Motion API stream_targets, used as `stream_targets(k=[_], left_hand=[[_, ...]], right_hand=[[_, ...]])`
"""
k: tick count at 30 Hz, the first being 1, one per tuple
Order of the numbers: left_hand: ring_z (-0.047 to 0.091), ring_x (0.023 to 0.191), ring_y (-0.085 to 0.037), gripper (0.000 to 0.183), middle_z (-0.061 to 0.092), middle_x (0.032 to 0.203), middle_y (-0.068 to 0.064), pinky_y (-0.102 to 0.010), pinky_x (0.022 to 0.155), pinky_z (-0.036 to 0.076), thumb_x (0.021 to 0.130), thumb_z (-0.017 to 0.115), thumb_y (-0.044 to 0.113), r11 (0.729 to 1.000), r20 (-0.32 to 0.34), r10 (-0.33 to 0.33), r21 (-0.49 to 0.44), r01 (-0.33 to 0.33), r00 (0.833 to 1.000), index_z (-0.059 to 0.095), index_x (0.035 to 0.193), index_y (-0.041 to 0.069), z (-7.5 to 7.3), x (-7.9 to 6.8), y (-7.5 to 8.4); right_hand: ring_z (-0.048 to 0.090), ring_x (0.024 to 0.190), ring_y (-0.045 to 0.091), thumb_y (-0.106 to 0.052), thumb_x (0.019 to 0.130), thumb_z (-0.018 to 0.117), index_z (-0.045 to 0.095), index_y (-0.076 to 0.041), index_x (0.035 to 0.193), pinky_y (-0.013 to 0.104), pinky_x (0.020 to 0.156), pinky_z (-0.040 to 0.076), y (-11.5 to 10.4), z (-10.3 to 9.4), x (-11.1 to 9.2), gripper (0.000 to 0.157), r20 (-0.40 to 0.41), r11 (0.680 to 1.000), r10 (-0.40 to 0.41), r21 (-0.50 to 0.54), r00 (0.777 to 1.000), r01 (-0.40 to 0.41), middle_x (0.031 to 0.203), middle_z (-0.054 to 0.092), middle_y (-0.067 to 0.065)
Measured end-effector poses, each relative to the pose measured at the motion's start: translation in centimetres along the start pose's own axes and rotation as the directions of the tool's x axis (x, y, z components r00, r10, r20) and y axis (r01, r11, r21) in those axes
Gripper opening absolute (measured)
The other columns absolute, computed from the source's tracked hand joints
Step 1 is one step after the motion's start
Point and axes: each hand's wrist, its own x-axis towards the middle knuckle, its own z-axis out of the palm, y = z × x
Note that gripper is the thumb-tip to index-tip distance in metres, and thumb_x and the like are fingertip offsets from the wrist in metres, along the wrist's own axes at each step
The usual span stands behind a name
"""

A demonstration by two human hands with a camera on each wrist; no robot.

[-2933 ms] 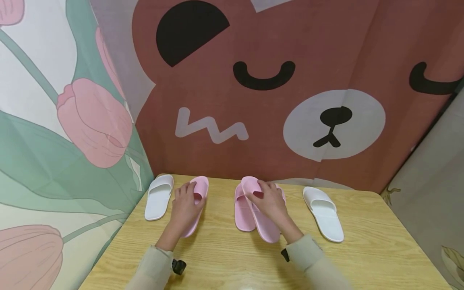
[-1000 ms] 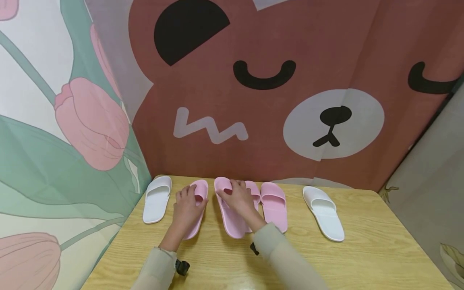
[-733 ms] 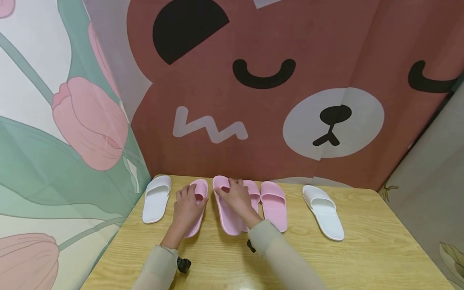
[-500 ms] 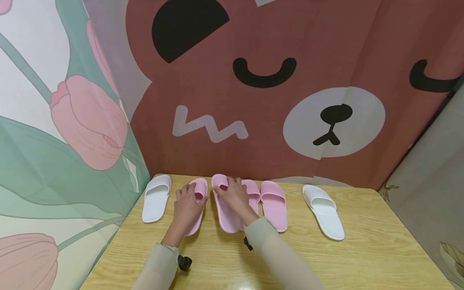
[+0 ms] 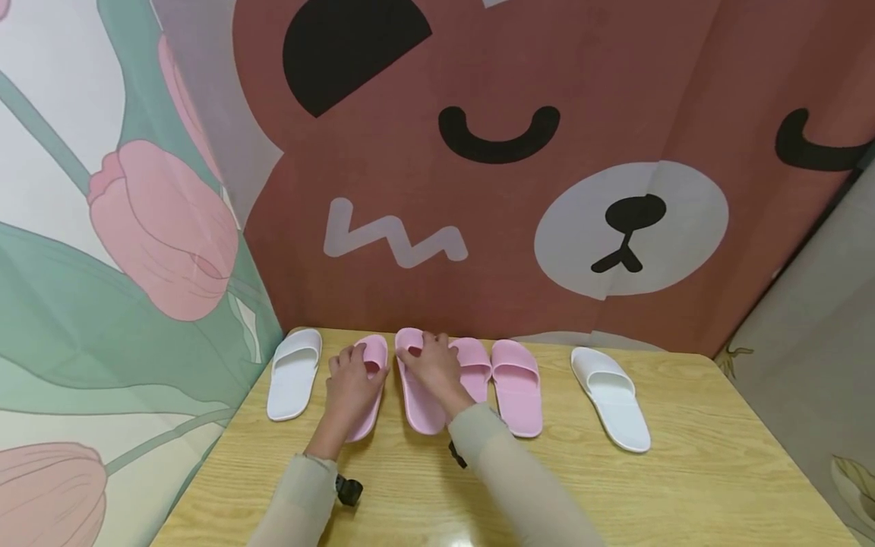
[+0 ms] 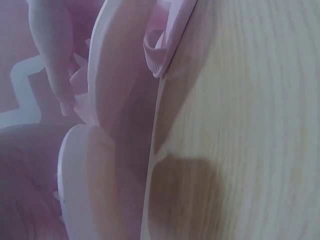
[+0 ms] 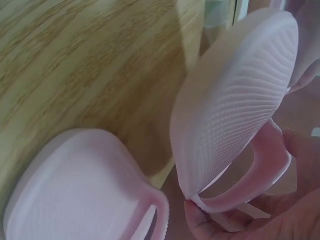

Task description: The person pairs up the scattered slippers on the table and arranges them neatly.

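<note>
My left hand [image 5: 350,386] grips a pink open-toed slipper [image 5: 373,348] across its strap, thumb at the right side. In the left wrist view this slipper's [image 6: 82,185] edge shows close up, a shadow on the wood beside it. Just to the right, my right hand [image 5: 436,366] holds a second pink slipper [image 5: 421,409] by its strap. Its ribbed insole [image 7: 240,95] shows in the right wrist view, tilted above the tabletop. Two more pink slippers lie side by side on the table: the nearer one [image 5: 472,351], partly covered by my right hand, and one beyond it [image 5: 517,391].
A white slipper [image 5: 295,376] lies at the table's back left, another [image 5: 613,403] further right, turned at an angle. The wooden table [image 5: 711,456] backs onto a curtain [image 5: 383,296] printed with a bear's face. A tulip-patterned curtain [image 5: 41,190] hangs along the left.
My right hand has carried its pink slipper leftward from over the two lying pink ones to beside the left hand's slipper. My left hand keeps its grip, nearly in place.
</note>
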Motion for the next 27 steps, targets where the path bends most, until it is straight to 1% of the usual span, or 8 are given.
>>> stream_targets(k=[4,10,15,20,27], left_hand=[[0.035,0.132,-0.047,0.075,0.042,0.146,-0.029,-0.069,0.097,0.040,0.091,0.072,0.041,1.000,0.007,-0.007,0.002,0.007,1.000,0.044,0.147,0.000,0.2,0.1,-0.2],[0.035,0.132,-0.047,0.075,0.041,0.147,-0.030,-0.070,0.097,0.040,0.092,0.071,0.041,1.000,0.023,-0.021,0.009,0.021,1.000,0.042,0.148,-0.001,0.3,0.3,-0.3],[0.035,0.132,-0.047,0.075,0.041,0.146,-0.029,-0.069,0.098,0.039,0.092,0.071,0.041,1.000,0.027,-0.029,0.003,0.029,0.999,0.042,0.148,-0.001,0.5,0.6,-0.5],[0.037,0.130,-0.047,0.075,0.043,0.145,-0.029,-0.069,0.097,0.040,0.091,0.072,0.041,0.999,0.020,-0.036,0.022,0.035,0.999,0.043,0.147,-0.001,0.7,0.7,-1.0],[0.036,0.131,-0.047,0.076,0.041,0.146,-0.029,-0.068,0.098,0.041,0.092,0.070,0.044,0.999,0.035,-0.040,0.020,0.040,0.999,0.042,0.148,0.000,1.2,1.2,-1.2]], right_hand=[[0.055,0.111,0.045,-0.059,0.088,0.068,0.056,-0.007,0.140,0.054,0.085,0.050,0.1,0.4,0.2,0.075,-0.011,1.000,0.010,-0.012,1.000,-0.010,0.132,0.054,0.021],[0.056,0.109,0.045,-0.058,0.087,0.069,0.058,-0.006,0.137,0.054,0.084,0.051,0.0,0.9,0.6,0.073,-0.021,1.000,0.016,-0.025,1.000,-0.017,0.129,0.055,0.021],[0.056,0.109,0.045,-0.058,0.086,0.069,0.059,-0.006,0.135,0.055,0.083,0.051,0.1,1.4,1.0,0.072,-0.034,0.999,0.018,-0.027,0.999,-0.018,0.127,0.056,0.021],[0.056,0.111,0.044,-0.059,0.086,0.069,0.060,-0.007,0.135,0.054,0.084,0.051,0.1,2.1,1.2,0.073,-0.035,0.999,0.027,-0.047,0.999,-0.028,0.127,0.056,0.020],[0.056,0.111,0.044,-0.056,0.085,0.072,0.061,-0.005,0.133,0.054,0.082,0.052,-0.1,2.3,1.5,0.071,-0.050,0.998,0.034,-0.053,0.998,-0.037,0.125,0.056,0.020]])
